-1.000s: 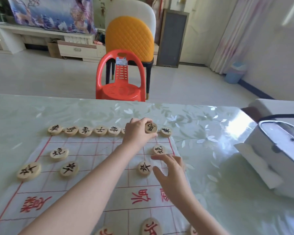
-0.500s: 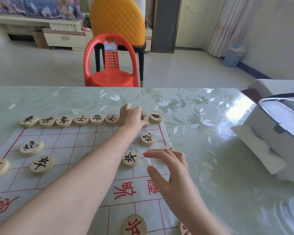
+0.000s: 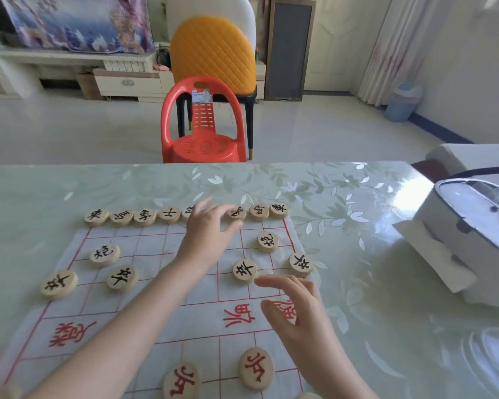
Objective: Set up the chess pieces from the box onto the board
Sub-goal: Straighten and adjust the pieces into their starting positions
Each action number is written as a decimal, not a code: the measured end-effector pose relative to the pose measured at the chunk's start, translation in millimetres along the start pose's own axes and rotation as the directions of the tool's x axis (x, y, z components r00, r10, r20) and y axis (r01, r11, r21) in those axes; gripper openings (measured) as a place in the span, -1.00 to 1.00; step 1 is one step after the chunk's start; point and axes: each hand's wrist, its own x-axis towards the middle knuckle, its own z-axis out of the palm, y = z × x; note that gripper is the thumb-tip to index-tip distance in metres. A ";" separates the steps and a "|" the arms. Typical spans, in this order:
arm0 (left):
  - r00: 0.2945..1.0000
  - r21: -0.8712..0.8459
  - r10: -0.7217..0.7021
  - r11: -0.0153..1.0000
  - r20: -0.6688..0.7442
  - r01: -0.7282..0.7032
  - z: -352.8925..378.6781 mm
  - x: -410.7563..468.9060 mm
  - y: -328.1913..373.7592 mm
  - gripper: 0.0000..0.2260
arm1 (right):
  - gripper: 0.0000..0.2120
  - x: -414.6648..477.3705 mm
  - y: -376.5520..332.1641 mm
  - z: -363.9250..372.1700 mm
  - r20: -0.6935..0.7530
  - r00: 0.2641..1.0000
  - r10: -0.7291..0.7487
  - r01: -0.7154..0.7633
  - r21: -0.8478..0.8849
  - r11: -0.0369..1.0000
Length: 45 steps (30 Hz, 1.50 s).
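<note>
Two empty hands: my left hand (image 3: pixel 211 228) spreads over the back-row pieces (image 3: pixel 144 217) mid-frame, probably straightening them; my right hand (image 3: pixel 300 309) hovers open, lower right.

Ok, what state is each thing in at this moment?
Cloth board: spread flat.
Left hand: open, fingers spread, holding nothing.
Right hand: open, over the board's right side, empty.
Black pieces: flat, faces up.
Red pieces: flat, faces up.
White container: lid appears shut.
</note>
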 end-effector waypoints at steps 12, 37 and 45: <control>0.965 -0.184 -0.263 0.948 0.003 0.259 -170.6 -215.8 -36.4 -0.56 | -0.76 -80.6 -93.2 22.9 0.194 0.976 0.099 -0.103 0.006 0.995; 0.856 -0.150 -0.494 0.867 -0.151 0.474 -208.4 -401.2 -43.6 -0.67 | -0.68 -207.4 -171.2 133.8 0.298 0.953 0.062 -0.007 -0.183 0.983; 0.824 0.187 -0.451 0.827 -0.343 0.530 -197.8 -393.9 -56.6 -0.60 | -0.50 -190.0 -154.9 179.1 0.254 0.966 -0.042 0.154 -0.441 0.884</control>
